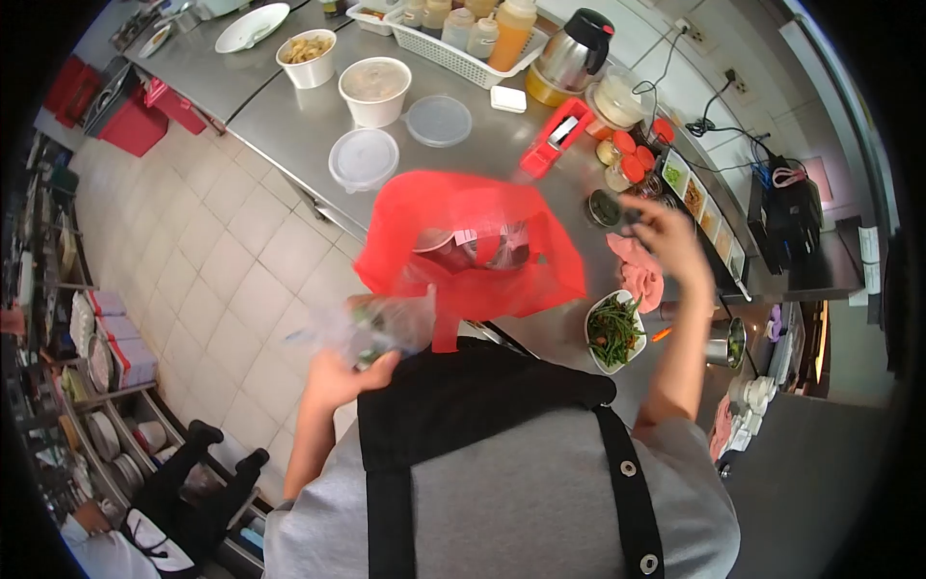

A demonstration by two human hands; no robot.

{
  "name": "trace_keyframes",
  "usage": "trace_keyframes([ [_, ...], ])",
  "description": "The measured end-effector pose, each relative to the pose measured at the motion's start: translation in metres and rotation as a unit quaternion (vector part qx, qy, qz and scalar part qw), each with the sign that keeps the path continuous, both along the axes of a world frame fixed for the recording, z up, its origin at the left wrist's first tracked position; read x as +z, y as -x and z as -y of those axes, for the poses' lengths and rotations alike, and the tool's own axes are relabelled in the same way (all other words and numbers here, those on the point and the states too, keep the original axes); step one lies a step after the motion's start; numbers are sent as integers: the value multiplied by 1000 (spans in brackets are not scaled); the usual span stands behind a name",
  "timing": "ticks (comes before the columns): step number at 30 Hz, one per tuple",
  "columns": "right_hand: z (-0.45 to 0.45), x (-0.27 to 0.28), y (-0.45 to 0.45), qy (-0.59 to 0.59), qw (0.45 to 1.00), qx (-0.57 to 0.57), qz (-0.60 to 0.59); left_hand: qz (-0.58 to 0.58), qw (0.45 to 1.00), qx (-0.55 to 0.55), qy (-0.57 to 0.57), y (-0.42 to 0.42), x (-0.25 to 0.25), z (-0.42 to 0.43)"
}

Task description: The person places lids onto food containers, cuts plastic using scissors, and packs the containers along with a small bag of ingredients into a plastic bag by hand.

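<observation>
- Left hand [352,379], one: fingers closed on the clear plastic bag [391,323] with green and whitish contents, blurred; located left of the red bag's lower edge.
- Right hand [668,239], one: raised over the right side of the surface, fingers partly bent, blurred. Fingertips beside a small round container with dark contents [605,207] – whether they grip anything, cannot tell.
- Red bag [555,256], one: mouth gaping, between the two hands, at the near edge of the surface; a round container [442,249] and clear wrapping visible inside.
- Pink cloth [637,270], one: crumpled, just below the right hand.
- White dish [615,365], one: rounded corners, filled with green beans [614,328]; near the pink cloth.
- Red tape dispenser [552,143], one: beyond the red bag, to the right.
- Round translucent lids, two: one [364,159] beside the red bag, one [439,121] farther back.
- White round tubs, two, both uncovered: the nearer [374,106] with pale contents, the farther [309,72] with yellowish-brown pieces.
- White plastic basket [463,66], one: holding squeeze bottles [511,34], one of them orange.
- Steel and black jug [576,48], one: right of the basket.
- Small jars with red lids [627,166], several: beyond the right hand.
- Grey metal surface [270,125], one: carrying the tubs, lids and basket.
- Another person [169,492], one: lower left, dark trousers – well apart.
</observation>
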State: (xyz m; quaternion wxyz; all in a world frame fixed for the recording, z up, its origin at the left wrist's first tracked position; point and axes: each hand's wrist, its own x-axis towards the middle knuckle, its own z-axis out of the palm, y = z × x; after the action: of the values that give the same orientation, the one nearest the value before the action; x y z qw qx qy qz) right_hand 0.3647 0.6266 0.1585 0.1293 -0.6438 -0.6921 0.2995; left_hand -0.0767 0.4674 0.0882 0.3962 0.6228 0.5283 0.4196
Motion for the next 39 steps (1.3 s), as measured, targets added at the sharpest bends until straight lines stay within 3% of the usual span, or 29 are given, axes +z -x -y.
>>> trace_keyframes([
  [2,16,-68,12,-16,994,-94,46,43,995,4,-90,6,8,-2],
  [4,16,-150,7,-36,991,-110,68,34,997,-7,-76,8,10,-12],
  [9,12,-201,19,-159,975,-66,141,29,972,-219,82,22,-9,-35],
  [12,35,-82,65,-73,989,-123,-31,88,945,-294,109,18,-5,-51],
  [15,64,-41,74,114,962,-114,-219,110,915,-335,198,16,-2,-56],
  [18,81,-32,110,-4,987,-12,-162,46,884,-413,215,11,2,-63],
  [19,78,-46,117,-25,980,-17,-198,48,889,-401,216,9,6,-62],
  [22,74,-59,137,22,912,-43,-408,-13,892,-435,120,15,0,-69],
  [25,62,-58,157,100,824,60,-555,86,930,-354,57,11,5,-64],
  [28,71,-38,207,221,695,-122,-673,57,942,-330,23,-6,36,-73],
  [29,59,-58,210,217,680,-14,-701,-43,929,-368,0,-11,53,-83],
  [32,46,-38,218,189,785,-68,-586,-87,910,-379,-143,-19,57,-84],
  [33,43,-38,223,161,769,-32,-618,-108,909,-374,-149,-17,60,-81],
  [36,41,-30,228,136,767,-153,-608,-44,922,-370,-108,-6,51,-72],
  [39,31,-31,217,117,751,-181,-624,-15,926,-372,-61,12,43,-63],
])
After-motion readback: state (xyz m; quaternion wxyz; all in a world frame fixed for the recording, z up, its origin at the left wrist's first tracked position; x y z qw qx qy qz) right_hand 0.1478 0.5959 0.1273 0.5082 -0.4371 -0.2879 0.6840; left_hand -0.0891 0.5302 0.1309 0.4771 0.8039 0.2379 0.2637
